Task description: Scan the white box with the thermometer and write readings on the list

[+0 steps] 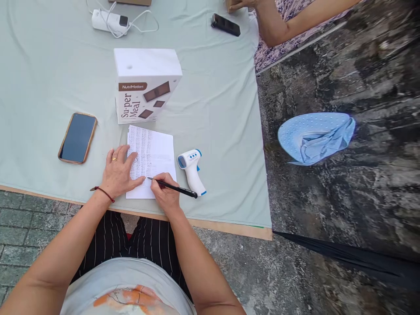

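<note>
A sheet of paper (pixel 162 151), printed with dense columns of small characters on its left half, lies on the table in front of me. My left hand (pixel 120 173) rests on the sheet's left edge with its fingers spread. In my right hand (pixel 166 194) is a black pen (pixel 180 189), its tip on the paper near my left thumb. Just right of the sheet lies a white and blue infrared thermometer (pixel 192 170). Behind the paper stands a white box (pixel 147 87) marked "NutriMotion Su-per Meal".
A phone in a brown case (pixel 78 138) lies to the left. At the back are a white device with a cable (pixel 110 22) and a small black device (pixel 225 25). Another person's arm (pixel 272 24) reaches in at the upper right. A blue hat (pixel 316 138) hangs or lies against the dark stone surface.
</note>
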`<state>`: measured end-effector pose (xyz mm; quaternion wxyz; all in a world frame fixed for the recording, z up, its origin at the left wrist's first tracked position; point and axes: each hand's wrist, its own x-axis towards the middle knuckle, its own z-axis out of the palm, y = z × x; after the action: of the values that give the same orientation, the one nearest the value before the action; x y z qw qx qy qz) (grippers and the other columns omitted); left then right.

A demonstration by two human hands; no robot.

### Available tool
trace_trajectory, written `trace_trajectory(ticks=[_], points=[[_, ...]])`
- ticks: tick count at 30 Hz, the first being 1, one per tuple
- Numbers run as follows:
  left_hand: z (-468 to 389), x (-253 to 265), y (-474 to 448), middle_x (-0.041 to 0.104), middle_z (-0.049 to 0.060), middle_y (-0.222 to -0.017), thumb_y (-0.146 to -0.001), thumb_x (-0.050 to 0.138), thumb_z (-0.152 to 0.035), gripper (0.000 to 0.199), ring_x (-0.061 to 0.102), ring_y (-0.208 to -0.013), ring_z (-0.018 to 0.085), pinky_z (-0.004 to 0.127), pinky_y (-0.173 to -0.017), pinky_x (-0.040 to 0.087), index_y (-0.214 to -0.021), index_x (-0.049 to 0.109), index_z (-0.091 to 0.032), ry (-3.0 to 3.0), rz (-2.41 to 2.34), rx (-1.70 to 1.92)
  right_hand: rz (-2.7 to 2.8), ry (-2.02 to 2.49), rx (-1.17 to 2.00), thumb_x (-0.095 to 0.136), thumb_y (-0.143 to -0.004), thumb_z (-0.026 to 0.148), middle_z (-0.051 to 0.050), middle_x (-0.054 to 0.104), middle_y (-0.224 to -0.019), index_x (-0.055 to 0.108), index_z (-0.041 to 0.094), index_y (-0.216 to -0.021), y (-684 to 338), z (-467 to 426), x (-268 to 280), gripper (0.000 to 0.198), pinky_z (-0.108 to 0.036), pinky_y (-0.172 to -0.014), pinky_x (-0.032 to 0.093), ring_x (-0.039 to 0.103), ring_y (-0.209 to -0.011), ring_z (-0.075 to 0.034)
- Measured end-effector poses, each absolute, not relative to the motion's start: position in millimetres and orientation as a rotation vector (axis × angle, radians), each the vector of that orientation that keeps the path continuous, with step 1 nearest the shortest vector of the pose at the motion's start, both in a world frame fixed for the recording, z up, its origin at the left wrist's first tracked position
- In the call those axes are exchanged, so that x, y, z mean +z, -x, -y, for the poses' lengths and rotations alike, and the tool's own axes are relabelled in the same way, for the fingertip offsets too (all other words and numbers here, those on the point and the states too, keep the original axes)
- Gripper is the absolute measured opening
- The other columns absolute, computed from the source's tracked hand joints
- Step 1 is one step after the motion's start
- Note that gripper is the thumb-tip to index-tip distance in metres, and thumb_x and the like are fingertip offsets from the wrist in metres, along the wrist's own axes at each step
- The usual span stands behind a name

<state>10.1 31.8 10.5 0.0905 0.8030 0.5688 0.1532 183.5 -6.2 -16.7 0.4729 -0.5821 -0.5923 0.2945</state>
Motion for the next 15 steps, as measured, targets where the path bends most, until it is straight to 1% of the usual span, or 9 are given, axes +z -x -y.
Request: trace_trajectory(ticks=[6,15], points=[[-32.1,9.7,-10.0,0.048,0.022,-0.143,-0.074,0.068,-0.053,0.063,0.041,-0.137,0.039,0.057,-0.117,0.022,-0.124,0.055,-0.017,-2.375,-1.687,0.479,1.425,1.411,0.702,0.054,-0.077,0.023,0.005,0.055,-0.059,0.055,0.022,-0.069,-184.1,5.7,-16.8,0.007,-0.026,-0.055,0.043,0.05,-0.052,-0.011],[-31.9,8.5,-9.6,0.047,0.022,-0.143,-0.074,0.068,-0.051,0.063,0.04,-0.138,0.039,0.058,-0.118,0.02,-0.124,0.054,-0.017,-2.365,-1.674,0.494,1.435,1.426,0.698,0.053,-0.077,0.025,0.005,0.055,-0.059,0.054,0.023,-0.071,-184.3,5.6,-17.9,0.007,-0.026,-0.055,0.043,0.049,-0.052,-0.012]])
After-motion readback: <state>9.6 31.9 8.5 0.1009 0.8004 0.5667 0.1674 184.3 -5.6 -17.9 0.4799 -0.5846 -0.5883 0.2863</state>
